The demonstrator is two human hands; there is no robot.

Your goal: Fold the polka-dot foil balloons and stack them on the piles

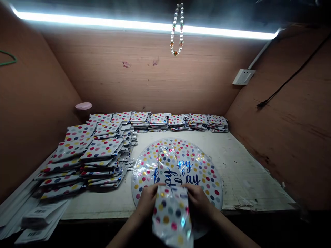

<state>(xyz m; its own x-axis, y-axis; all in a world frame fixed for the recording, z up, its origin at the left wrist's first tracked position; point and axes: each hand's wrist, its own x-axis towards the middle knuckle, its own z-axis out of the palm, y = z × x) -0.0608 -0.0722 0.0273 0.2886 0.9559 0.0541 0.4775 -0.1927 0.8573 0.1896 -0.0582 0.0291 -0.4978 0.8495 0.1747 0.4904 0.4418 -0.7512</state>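
Observation:
Near the table's front edge, my left hand (148,198) and my right hand (198,198) grip the two side edges of a polka-dot foil balloon (170,215). It is folded lengthwise into a narrow strip. The strip's near part hangs toward me, and its far part lies flat with blue lettering partly showing. Beneath it a round, flat polka-dot foil balloon (207,179) with blue script rests on the table. Fingers of both hands are closed on the strip; the fingertips are partly hidden behind it.
Folded polka-dot balloons stand in stacks (103,150) at the left and in a row (178,120) along the back wall. Barcode-printed white packets (38,217) lie front left. Beside the stacks is a pink-lidded cup (84,106). A beaded string (176,41) hangs above.

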